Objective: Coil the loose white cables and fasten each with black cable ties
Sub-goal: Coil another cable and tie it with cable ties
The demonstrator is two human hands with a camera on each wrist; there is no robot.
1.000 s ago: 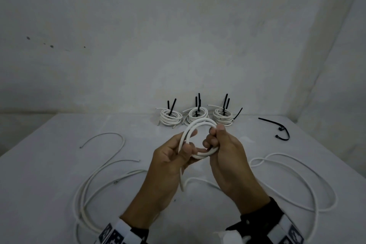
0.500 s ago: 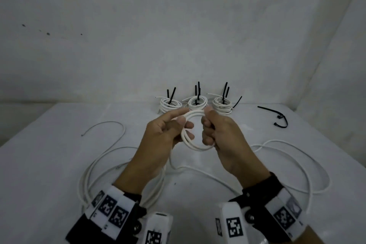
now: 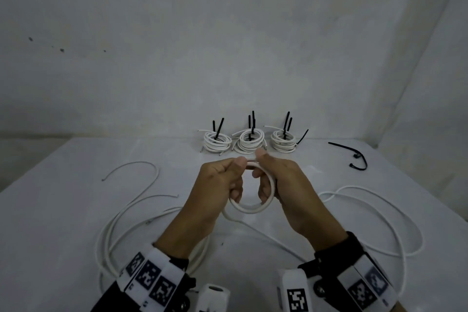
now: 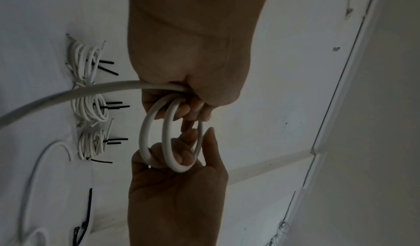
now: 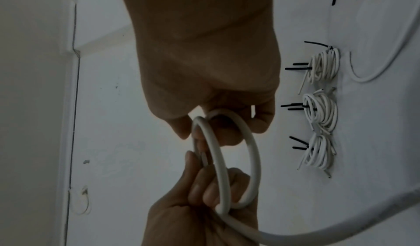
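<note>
Pretty dim in here, everything's got a grey-blue cast and the wall [image 3: 228,45] looks noisy. Light seems soft, no hard shadows on the table [image 3: 63,210], no glare anywhere. Head view bends at the edges, so the table rim near the wall curves. Wrist views are darker: the left hand [image 4: 191,52] and right hand [image 5: 204,61] fill the frame in shadow, a bit soft, with the finished coils [image 4: 90,106] beside them slightly smeared.
</note>
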